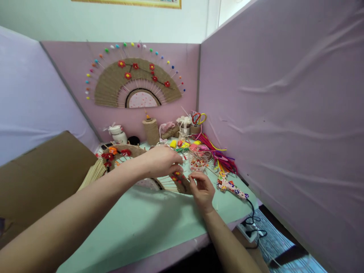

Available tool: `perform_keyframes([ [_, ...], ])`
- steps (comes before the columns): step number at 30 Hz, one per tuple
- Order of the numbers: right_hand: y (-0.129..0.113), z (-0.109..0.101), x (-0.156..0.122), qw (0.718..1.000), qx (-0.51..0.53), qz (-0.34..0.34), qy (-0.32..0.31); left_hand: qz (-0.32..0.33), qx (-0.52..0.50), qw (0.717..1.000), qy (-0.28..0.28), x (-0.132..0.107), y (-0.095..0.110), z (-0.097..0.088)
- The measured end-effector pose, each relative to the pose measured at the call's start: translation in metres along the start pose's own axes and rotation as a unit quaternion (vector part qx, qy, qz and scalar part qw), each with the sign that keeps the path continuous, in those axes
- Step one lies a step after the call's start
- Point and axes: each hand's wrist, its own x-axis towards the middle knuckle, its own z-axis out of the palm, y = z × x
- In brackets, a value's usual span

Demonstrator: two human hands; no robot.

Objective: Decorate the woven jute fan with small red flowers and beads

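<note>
A burlap-covered fan (pixel 184 186) with thin sticks and red and orange flowers lies on the table, partly hidden under my left forearm. My left hand (pixel 165 160) hangs over its right half with the fingers bent down and close together; whether something small sits in them is hidden. At the fan's right edge, my right hand (pixel 204 191) pinches thumb and forefinger at a stick end. Just beyond both hands is a clear tub of small beads (pixel 197 164). To the right lies a flower-patterned glue gun (pixel 231 186).
A finished-looking fan with coloured balls (pixel 109 85) hangs on the back panel. Behind are a twine spool (pixel 150 131), a white bottle (pixel 117 134), and scissors (pixel 199 118) in a holder. Pipe cleaners (pixel 220 154) lie right; a cardboard box (pixel 48 174) stands left. The glue gun's cord drops over the edge.
</note>
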Motion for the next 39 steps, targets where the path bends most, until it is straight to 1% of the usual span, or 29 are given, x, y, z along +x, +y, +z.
perform_keyframes([
  [4,0.002,-0.001,-0.001,1.0,-0.008,0.022,0.002,-0.028,-0.004,0.998,-0.059,0.006,0.005,-0.008],
  [7,-0.002,-0.004,0.001,0.999,-0.009,0.047,0.001,-0.045,-0.001,0.995,-0.091,0.008,0.008,-0.015],
  [10,-0.011,-0.008,0.009,0.997,-0.006,0.072,0.01,-0.05,0.004,0.993,-0.106,0.014,0.007,-0.017],
  [13,-0.022,-0.009,0.026,0.995,-0.008,0.101,0.023,-0.036,-0.035,0.993,-0.109,0.02,0.001,-0.013],
  [15,-0.029,-0.008,0.041,0.992,-0.011,0.127,0.009,-0.026,-0.071,0.992,-0.101,0.023,-0.006,-0.01],
  [18,-0.036,-0.004,0.063,0.985,-0.01,0.165,-0.042,-0.005,-0.114,0.99,-0.088,0.024,-0.014,-0.007],
  [20,-0.04,0.0,0.071,0.982,-0.012,0.176,-0.074,-0.002,-0.129,0.989,-0.077,0.024,-0.017,-0.007],
  [22,-0.042,0.003,0.074,0.98,-0.017,0.175,-0.089,-0.013,-0.128,0.99,-0.052,0.024,-0.017,-0.006],
  [24,-0.042,0.006,0.072,0.98,-0.024,0.175,-0.092,-0.035,-0.119,0.992,-0.016,0.023,-0.015,-0.004],
  [27,-0.041,0.011,0.068,0.98,-0.03,0.18,-0.08,-0.072,-0.103,0.991,0.038,0.021,-0.01,0.002],
  [29,-0.04,0.014,0.067,0.979,-0.034,0.185,-0.072,-0.091,-0.084,0.99,0.062,0.02,-0.007,0.006],
  [35,-0.04,0.019,0.07,0.978,-0.046,0.191,-0.063,-0.101,-0.045,0.988,0.107,0.018,0.0,0.013],
  [39,-0.041,0.02,0.068,0.978,-0.051,0.193,-0.067,-0.096,-0.034,0.988,0.115,0.017,0.002,0.016],
])
